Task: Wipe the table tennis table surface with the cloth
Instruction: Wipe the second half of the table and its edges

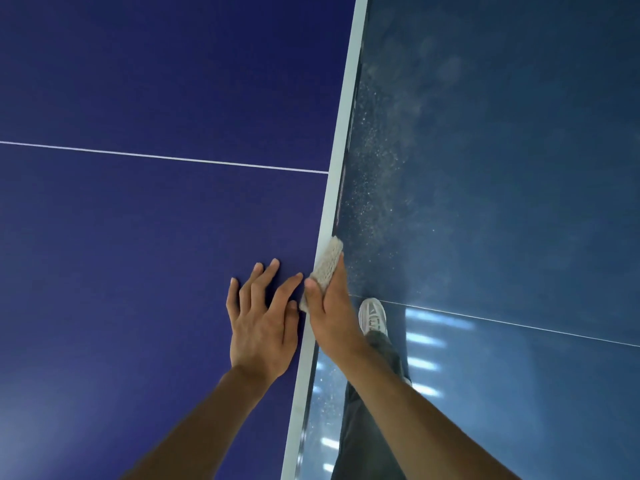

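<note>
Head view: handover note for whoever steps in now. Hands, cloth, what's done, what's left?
Left hand: open, fingers spread, resting flat on the blue table top beside the edge.
Right hand: grips the folded cloth, held against the white edge band.
Done: cannot tell how much has been wiped; the visible top shows no dust. Pale specks lie on the floor alongside the edge.
Left: probably run the cloth along the rest of the edge band ahead, then check the top beyond the centre line.
</note>
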The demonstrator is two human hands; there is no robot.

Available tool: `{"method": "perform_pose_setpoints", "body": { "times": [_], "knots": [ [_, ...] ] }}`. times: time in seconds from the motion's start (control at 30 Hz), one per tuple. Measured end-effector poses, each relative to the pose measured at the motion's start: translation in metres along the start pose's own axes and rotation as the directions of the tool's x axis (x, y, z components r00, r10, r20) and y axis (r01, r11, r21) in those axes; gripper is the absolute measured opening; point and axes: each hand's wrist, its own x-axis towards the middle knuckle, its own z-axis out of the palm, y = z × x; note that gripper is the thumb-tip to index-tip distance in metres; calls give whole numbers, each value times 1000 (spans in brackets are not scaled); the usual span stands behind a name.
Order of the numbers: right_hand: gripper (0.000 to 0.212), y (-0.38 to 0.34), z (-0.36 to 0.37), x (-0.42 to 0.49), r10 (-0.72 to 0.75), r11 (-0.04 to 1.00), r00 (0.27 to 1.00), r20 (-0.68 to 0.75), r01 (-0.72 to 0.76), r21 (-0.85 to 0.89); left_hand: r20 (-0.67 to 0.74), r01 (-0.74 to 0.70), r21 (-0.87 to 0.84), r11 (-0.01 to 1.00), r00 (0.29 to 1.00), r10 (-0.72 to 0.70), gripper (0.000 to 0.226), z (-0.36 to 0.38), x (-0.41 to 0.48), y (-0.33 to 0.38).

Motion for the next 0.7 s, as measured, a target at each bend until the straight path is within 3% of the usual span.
{"method": "perform_pose_setpoints", "body": {
  "times": [0.13, 0.3, 0.37, 0.5, 0.6, 0.7],
  "knots": [
    [70, -41, -24, 99, -7, 1000, 995, -103, 6, -17, -32, 42, 15, 999, 999, -42, 37, 3, 10, 7],
    [67, -89, -59, 210, 2, 992, 988, -153, -22, -125, -86, 31, -46, 998, 996, -35, 37, 2, 97, 17],
    [65, -88, -60, 211, -11, 992, 984, -177, -12, -128, -99, 15, -70, 997, 995, -21, 39, 1, 146, 17],
    [63, -62, -40, 150, -21, 999, 988, -155, 24, 23, -59, 25, -92, 995, 998, -31, 45, 2, 229, 21],
    [71, -44, -26, 102, 49, 999, 991, -125, -50, -5, -10, 11, -82, 997, 1000, -12, 47, 3, 277, 27],
    [70, -52, -37, 123, 84, 996, 994, -71, -81, 39, 50, -44, -63, 997, 998, 48, 47, 8, 307, 33]
  ]
}}
